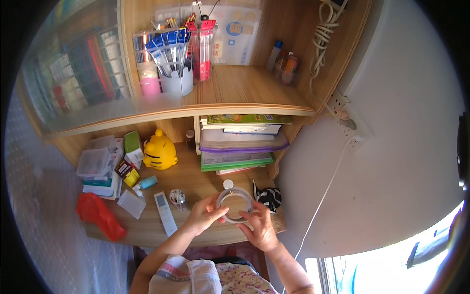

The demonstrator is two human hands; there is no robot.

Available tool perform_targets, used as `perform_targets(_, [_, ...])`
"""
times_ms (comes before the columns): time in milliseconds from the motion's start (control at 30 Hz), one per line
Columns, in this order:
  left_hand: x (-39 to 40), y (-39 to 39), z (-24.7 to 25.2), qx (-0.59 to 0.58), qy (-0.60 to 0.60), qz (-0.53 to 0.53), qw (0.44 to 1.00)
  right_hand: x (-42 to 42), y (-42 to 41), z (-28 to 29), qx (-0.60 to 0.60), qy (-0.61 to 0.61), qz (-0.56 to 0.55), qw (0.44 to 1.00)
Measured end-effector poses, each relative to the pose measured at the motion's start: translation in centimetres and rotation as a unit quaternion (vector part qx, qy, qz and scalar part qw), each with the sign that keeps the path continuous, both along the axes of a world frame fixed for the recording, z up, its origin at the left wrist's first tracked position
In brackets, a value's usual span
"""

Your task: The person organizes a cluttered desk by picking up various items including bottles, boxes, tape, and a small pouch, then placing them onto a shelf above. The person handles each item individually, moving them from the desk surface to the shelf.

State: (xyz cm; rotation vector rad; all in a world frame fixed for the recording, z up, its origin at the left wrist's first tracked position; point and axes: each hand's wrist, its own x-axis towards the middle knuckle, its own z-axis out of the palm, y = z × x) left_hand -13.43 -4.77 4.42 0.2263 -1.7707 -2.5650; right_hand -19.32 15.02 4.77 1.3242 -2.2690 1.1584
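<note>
A round translucent ring, perhaps a roll of clear tape [223, 196], is held up above the front of the wooden desk. My left hand [206, 214] grips its left side between thumb and fingers. On the other side, my right hand [260, 227] has its fingertips at the ring's lower right edge. Just behind the ring stands a small jar with a white lid [228, 183]. A black and white patterned cloth item [270, 197] lies to the right of it. A clear cup of cotton swabs [177, 197] and a white remote control [166, 214] are left of my hands.
A red plastic bag [100, 217] lies at the desk's left front. Farther back are a yellow tiger-like figure [160, 152], small boxes and stacked books. Folders [238, 160] fill the cubby under the shelf [249, 106]. A white cable [325, 194] hangs along the right wall.
</note>
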Motion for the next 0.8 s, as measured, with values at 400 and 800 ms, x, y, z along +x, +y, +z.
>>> perform_targets(400, [-5.2, -0.7, 15.1, -0.04, 0.184, 0.038, 0.981, -10.9, -4.3, 19.5, -0.094, 0.047, -0.045, 0.993])
perform_targets(800, [10.5, -0.9, -2.2, -0.055, -0.076, 0.236, 0.967, -25.4, -15.2, 22.0, 0.122, 0.063, -0.086, 0.987])
